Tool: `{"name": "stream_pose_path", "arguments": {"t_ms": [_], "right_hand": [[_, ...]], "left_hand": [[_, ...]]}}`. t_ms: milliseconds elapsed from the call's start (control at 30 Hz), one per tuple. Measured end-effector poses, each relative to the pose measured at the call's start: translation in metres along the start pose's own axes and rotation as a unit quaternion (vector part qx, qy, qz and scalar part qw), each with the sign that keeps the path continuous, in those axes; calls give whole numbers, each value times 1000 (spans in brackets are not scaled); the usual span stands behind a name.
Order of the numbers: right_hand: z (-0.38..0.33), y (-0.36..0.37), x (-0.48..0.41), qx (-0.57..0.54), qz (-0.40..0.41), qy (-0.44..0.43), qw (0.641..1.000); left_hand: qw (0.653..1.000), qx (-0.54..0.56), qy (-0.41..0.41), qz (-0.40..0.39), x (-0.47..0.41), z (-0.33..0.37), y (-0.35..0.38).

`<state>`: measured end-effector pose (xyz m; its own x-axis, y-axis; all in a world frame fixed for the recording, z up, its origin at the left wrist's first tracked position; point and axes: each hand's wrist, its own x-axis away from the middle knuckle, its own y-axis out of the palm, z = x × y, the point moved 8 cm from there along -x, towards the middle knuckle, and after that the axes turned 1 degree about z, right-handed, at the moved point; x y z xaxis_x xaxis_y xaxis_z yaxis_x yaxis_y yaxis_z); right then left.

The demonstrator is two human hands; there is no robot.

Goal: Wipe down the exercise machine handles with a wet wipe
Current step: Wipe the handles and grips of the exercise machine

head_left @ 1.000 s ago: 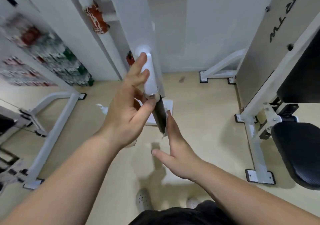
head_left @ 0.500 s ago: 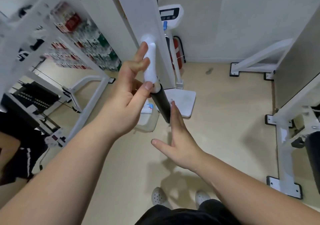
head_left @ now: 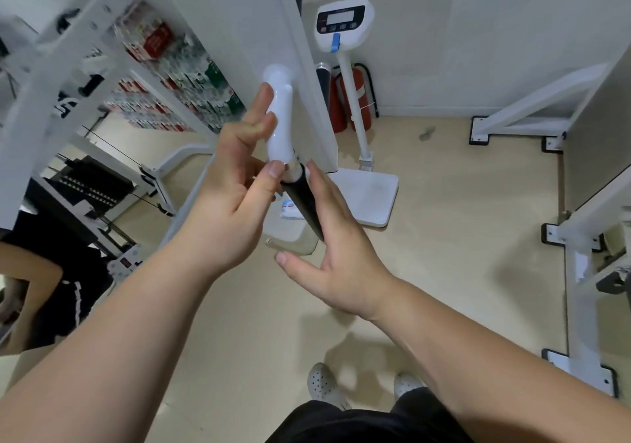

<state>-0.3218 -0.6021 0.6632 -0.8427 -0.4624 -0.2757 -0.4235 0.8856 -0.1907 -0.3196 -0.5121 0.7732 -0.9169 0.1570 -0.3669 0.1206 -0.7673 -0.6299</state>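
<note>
The machine handle has a white bar (head_left: 281, 118) that ends in a black grip (head_left: 305, 203) slanting down to the right. My left hand (head_left: 235, 196) holds the white bar, with the thumb on the metal ring at the joint and the fingers lying along the bar. Flat against the right side of the black grip is my right hand (head_left: 336, 248), fingers straight and thumb spread wide. A small white bit shows at its fingertips by the ring. I cannot tell whether that is a wipe; no wipe is plainly in view.
A standing scale (head_left: 355, 183) with a display head and a red fire extinguisher (head_left: 355, 101) are behind the handle. A white-blue pack (head_left: 290, 211) lies on the floor by a clear container. White machine frames (head_left: 580, 299) stand right and left. A person in black shorts (head_left: 51, 272) is at the left edge.
My right hand has slid up along the black grip towards the ring. My left hand stays on the white bar. The view has swung left, showing the scale and the person.
</note>
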Motion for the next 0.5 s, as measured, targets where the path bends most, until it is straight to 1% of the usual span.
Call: {"name": "stream_pose_path", "arguments": {"t_ms": [33, 100, 133, 233, 300, 333, 433, 500], "right_hand": [[-7, -1, -4, -9, 6, -14, 1000], [-2, 4, -4, 10, -3, -21, 1000], [12, 9, 1, 22, -17, -5, 1000], [64, 20, 25, 37, -71, 92, 992], [70, 20, 28, 33, -78, 114, 990], [60, 18, 22, 19, -64, 100, 993], [5, 5, -4, -56, 3, 20, 998], [-11, 0, -12, -78, 21, -15, 997]], "left_hand": [[1000, -6, -6, -3, 0, 0, -1], [1000, -20, -15, -8, 0, 1, -1], [999, -27, -17, -10, 1, 1, -1], [999, -43, -17, -11, 1, 3, 2], [999, -42, -11, -7, 1, 3, 2], [999, -43, -14, -5, 1, 2, 1], [999, -40, -22, -1, 1, 2, 2], [999, -35, -23, -2, 0, 3, 4]]}}
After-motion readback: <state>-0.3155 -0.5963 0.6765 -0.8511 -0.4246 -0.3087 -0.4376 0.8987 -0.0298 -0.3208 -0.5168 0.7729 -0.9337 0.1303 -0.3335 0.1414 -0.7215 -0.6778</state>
